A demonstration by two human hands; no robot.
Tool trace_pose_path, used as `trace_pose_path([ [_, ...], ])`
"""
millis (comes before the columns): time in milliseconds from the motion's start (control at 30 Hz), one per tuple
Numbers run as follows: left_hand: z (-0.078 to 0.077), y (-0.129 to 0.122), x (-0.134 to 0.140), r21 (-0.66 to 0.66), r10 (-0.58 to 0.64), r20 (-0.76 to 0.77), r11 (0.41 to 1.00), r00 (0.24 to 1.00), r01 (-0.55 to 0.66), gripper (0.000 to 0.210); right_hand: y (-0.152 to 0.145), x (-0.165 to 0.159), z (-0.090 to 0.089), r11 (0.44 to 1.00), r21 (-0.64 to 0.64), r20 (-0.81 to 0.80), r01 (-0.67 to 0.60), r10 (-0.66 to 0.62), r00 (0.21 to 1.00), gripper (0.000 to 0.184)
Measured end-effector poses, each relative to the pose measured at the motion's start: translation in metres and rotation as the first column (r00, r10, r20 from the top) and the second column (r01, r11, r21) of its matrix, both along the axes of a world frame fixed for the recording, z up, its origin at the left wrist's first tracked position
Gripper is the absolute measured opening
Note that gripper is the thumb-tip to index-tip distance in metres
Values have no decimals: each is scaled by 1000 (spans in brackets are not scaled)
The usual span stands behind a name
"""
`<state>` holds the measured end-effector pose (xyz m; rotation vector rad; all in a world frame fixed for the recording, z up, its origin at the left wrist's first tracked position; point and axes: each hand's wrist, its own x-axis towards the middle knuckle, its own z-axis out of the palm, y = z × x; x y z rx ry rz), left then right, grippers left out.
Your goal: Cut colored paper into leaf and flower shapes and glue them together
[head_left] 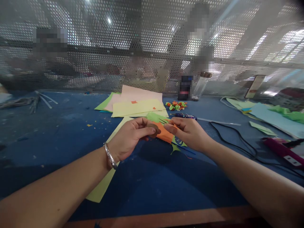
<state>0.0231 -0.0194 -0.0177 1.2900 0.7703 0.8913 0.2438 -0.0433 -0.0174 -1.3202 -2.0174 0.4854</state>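
Observation:
My left hand (131, 134), with a silver bangle at the wrist, pinches a small brown rounded piece (153, 129) between thumb and fingers. Close by on the right, my right hand (187, 131) is closed on a thin tool (163, 121) with dark pointed tips aimed left; the fingers hide most of it. Behind and between the hands lie an orange paper (165, 133) and a green paper (154, 117). Below the right hand are a cut green paper scrap (175, 148) and a slim blue stick (187, 150). A long pale yellow strip (102, 186) passes under my left wrist.
Several paper sheets (140, 107) lie at the back, beside a pile of small orange and green folded pieces (176, 105). A dark blue handled tool (184, 116) and a black cable (228, 139) are right. A magenta device (282, 152) sits at far right. Perforated metal panel (95, 69) closes the back.

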Motion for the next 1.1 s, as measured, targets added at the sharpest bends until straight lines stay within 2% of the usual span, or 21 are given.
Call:
trace_pose_path([
  [267, 2, 1, 1, -109, 31, 69, 994, 997, -23, 23, 1, -1, -2, 998, -8, 176, 69, -67, 982, 44],
  [400, 2, 3, 1, -112, 102, 75, 989, 992, -94, 23, -1, -2, 0, 994, 20, 316, 103, -104, 943, 40],
  [467, 3, 3, 1, -109, 149, 85, 984, 985, -140, 22, -3, -2, 1, 993, 63, 473, 101, -119, 873, 26],
  [533, 3, 4, 1, -107, 168, 97, 982, 981, -157, 22, -6, -2, 3, 992, 112, 630, 60, -117, 768, 16],
  [633, 4, 4, 0, -84, 159, 88, 985, 983, -151, 26, -10, -3, 7, 988, 152, 757, -25, -100, 646, 17],
  [733, 4, 5, -2, -19, 129, -5, 991, 992, -129, 24, -13, -3, 9, 985, 153, 794, -80, -74, 603, 15],
  [867, 3, 8, -6, 136, 83, -229, 989, 970, -52, 25, -16, -1, 9, 978, 137, 818, -157, -23, 575, 12],
  [1000, 3, 12, -10, 278, 140, -419, 960, 897, -20, 30, -16, 0, 7, 975, 118, 841, -188, 2, 540, 18],
  [1100, 3, 15, -14, 353, 127, -566, 930, 815, 100, 34, -13, 2, 6, 982, 131, 846, -135, -40, 532, 22],
])
